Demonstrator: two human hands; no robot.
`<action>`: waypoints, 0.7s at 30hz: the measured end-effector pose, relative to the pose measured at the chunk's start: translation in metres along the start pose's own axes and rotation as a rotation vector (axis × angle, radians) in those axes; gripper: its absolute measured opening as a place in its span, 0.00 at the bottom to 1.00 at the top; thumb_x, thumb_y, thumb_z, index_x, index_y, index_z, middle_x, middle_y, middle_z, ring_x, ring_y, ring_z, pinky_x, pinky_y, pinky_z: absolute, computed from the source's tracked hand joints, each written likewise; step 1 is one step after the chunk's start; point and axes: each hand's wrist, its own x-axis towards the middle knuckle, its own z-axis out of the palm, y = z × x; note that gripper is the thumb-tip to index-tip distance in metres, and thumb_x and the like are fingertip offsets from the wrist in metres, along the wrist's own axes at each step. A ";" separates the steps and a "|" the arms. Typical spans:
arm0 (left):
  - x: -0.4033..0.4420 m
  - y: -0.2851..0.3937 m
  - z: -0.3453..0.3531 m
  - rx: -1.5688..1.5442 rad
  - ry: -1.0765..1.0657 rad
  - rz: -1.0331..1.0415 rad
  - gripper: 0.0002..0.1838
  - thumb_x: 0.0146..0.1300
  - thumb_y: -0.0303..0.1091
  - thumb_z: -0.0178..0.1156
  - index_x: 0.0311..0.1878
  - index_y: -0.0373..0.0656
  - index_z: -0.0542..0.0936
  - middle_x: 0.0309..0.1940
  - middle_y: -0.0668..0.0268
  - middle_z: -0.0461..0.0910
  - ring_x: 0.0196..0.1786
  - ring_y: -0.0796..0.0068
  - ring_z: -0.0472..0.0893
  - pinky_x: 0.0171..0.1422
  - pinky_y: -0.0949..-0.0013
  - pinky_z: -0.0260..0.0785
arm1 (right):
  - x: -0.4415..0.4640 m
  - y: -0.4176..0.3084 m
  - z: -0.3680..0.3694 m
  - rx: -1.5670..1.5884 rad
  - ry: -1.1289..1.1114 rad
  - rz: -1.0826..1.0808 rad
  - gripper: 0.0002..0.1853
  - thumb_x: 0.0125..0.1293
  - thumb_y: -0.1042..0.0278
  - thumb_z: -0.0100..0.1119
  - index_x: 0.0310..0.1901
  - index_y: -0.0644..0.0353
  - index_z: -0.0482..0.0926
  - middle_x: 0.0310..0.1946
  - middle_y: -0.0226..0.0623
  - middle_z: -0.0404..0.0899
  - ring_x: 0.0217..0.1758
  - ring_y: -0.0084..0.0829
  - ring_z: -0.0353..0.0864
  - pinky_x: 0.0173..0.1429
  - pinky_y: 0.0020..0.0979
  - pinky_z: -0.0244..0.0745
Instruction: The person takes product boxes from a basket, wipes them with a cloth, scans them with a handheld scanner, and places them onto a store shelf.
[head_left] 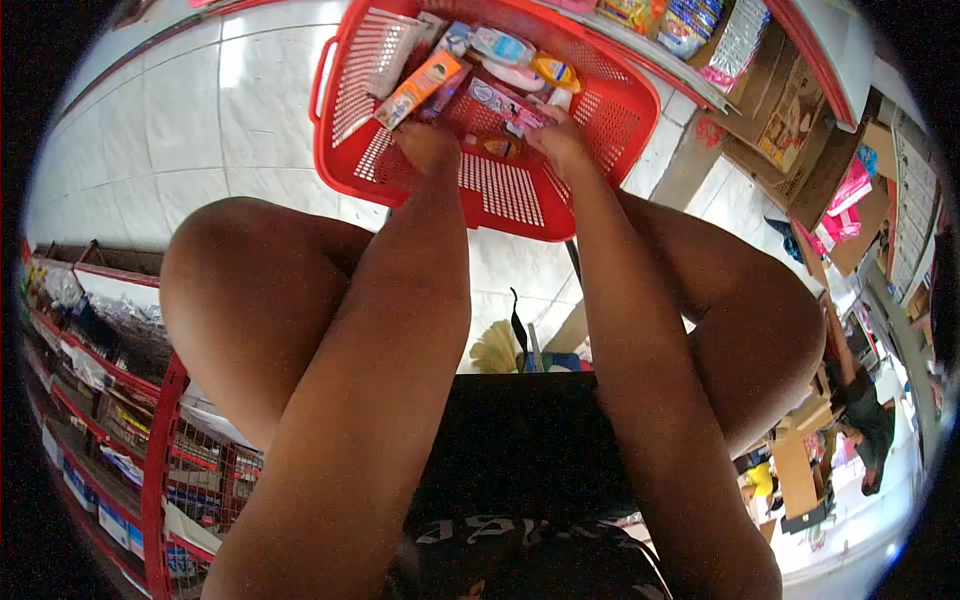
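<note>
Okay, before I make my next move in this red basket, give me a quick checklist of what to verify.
1. Both hands inside the red basket: ok, left hand and right hand are in it.
2. Right hand on the pink box: ok, it appears gripped at one end.
3. Left hand gripping the orange box: cannot tell, the fingertips are hidden.
4. Contents neatly lined up: not ok, bottles and boxes lie at mixed angles.
5. Yellow bottle upright: not ok, it lies on its side.
</note>
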 end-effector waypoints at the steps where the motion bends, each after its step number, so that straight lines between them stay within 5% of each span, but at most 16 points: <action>1: 0.005 -0.010 0.000 -0.119 0.004 -0.023 0.40 0.51 0.37 0.64 0.61 0.22 0.58 0.58 0.40 0.65 0.61 0.44 0.66 0.69 0.56 0.57 | 0.002 0.009 0.002 0.005 0.029 -0.023 0.28 0.57 0.82 0.56 0.61 0.55 0.67 0.48 0.39 0.76 0.46 0.31 0.77 0.49 0.29 0.75; 3: 0.010 0.006 0.043 -0.303 -0.027 -0.026 0.38 0.51 0.36 0.64 0.60 0.23 0.59 0.56 0.40 0.66 0.60 0.44 0.66 0.69 0.55 0.57 | 0.020 0.012 -0.025 -0.025 0.121 -0.078 0.23 0.57 0.81 0.57 0.56 0.59 0.71 0.47 0.39 0.76 0.43 0.31 0.78 0.47 0.29 0.75; 7: -0.005 0.016 0.018 -0.080 -0.019 -0.146 0.30 0.49 0.39 0.65 0.51 0.27 0.69 0.48 0.43 0.74 0.51 0.44 0.75 0.56 0.52 0.69 | 0.005 0.030 0.000 -0.137 0.268 -0.009 0.22 0.55 0.77 0.61 0.53 0.64 0.72 0.44 0.40 0.78 0.41 0.34 0.78 0.45 0.31 0.76; 9: -0.003 0.015 0.010 0.054 -0.060 -0.267 0.28 0.49 0.41 0.66 0.48 0.30 0.72 0.45 0.45 0.77 0.47 0.44 0.78 0.51 0.51 0.72 | -0.006 0.022 0.010 -0.481 0.467 -0.080 0.23 0.52 0.70 0.65 0.51 0.65 0.73 0.42 0.42 0.79 0.42 0.37 0.79 0.47 0.35 0.76; 11: 0.012 -0.007 0.025 0.069 -0.139 0.106 0.22 0.51 0.44 0.64 0.44 0.37 0.76 0.40 0.48 0.80 0.44 0.46 0.80 0.47 0.49 0.74 | -0.006 0.027 0.012 -0.532 0.533 -0.146 0.26 0.49 0.64 0.69 0.50 0.66 0.74 0.40 0.45 0.80 0.43 0.38 0.80 0.48 0.36 0.75; 13: 0.006 -0.004 0.019 0.101 -0.266 0.177 0.23 0.52 0.47 0.62 0.45 0.40 0.77 0.41 0.47 0.80 0.45 0.48 0.80 0.49 0.50 0.74 | -0.021 0.006 0.022 -0.887 0.704 -0.328 0.26 0.49 0.62 0.69 0.48 0.66 0.74 0.41 0.45 0.79 0.45 0.38 0.79 0.47 0.37 0.74; 14: -0.002 0.002 0.014 0.156 -0.329 0.199 0.21 0.52 0.45 0.61 0.45 0.40 0.78 0.41 0.48 0.80 0.45 0.48 0.80 0.49 0.50 0.74 | -0.023 -0.011 0.022 -0.766 0.461 -0.237 0.25 0.53 0.60 0.68 0.50 0.64 0.73 0.44 0.42 0.77 0.47 0.36 0.76 0.49 0.35 0.73; 15: 0.021 -0.030 0.057 0.237 -0.378 0.474 0.19 0.54 0.42 0.60 0.45 0.42 0.79 0.41 0.50 0.81 0.43 0.49 0.81 0.48 0.52 0.74 | -0.030 -0.024 0.028 -0.758 0.466 -0.255 0.25 0.53 0.60 0.68 0.50 0.64 0.73 0.44 0.42 0.77 0.47 0.36 0.76 0.49 0.35 0.73; 16: 0.031 -0.037 0.069 0.301 -0.396 0.755 0.17 0.55 0.40 0.58 0.46 0.43 0.79 0.41 0.52 0.81 0.42 0.50 0.82 0.48 0.53 0.74 | -0.038 -0.035 0.035 -0.392 0.237 -0.091 0.23 0.56 0.60 0.65 0.51 0.62 0.73 0.45 0.39 0.77 0.48 0.34 0.75 0.49 0.35 0.73; 17: 0.037 -0.048 0.077 0.300 -0.377 0.761 0.17 0.55 0.40 0.58 0.46 0.43 0.79 0.41 0.52 0.81 0.42 0.50 0.82 0.48 0.53 0.74 | -0.048 -0.046 0.042 -0.034 0.001 0.071 0.21 0.60 0.61 0.63 0.52 0.60 0.72 0.45 0.36 0.76 0.48 0.32 0.74 0.49 0.35 0.72; 19: 0.016 -0.016 0.031 -0.173 -0.918 0.096 0.16 0.57 0.38 0.56 0.49 0.45 0.79 0.40 0.57 0.82 0.39 0.58 0.82 0.43 0.57 0.76 | -0.024 -0.025 0.043 -0.025 -0.086 0.011 0.18 0.64 0.61 0.58 0.52 0.58 0.71 0.44 0.33 0.76 0.47 0.28 0.74 0.48 0.33 0.72; 20: 0.020 -0.018 0.025 -0.188 -0.900 0.115 0.16 0.57 0.38 0.56 0.49 0.45 0.79 0.40 0.57 0.82 0.39 0.58 0.82 0.43 0.57 0.76 | -0.037 -0.030 0.047 -0.046 -0.051 -0.010 0.16 0.64 0.63 0.58 0.52 0.58 0.72 0.44 0.32 0.76 0.46 0.28 0.74 0.48 0.32 0.72; 21: 0.033 -0.042 0.042 -0.103 -0.981 0.346 0.18 0.58 0.40 0.58 0.50 0.45 0.78 0.38 0.58 0.82 0.38 0.62 0.82 0.41 0.60 0.75 | -0.048 -0.040 0.051 -0.067 -0.018 -0.033 0.15 0.64 0.65 0.57 0.51 0.58 0.72 0.43 0.31 0.76 0.45 0.28 0.75 0.47 0.32 0.72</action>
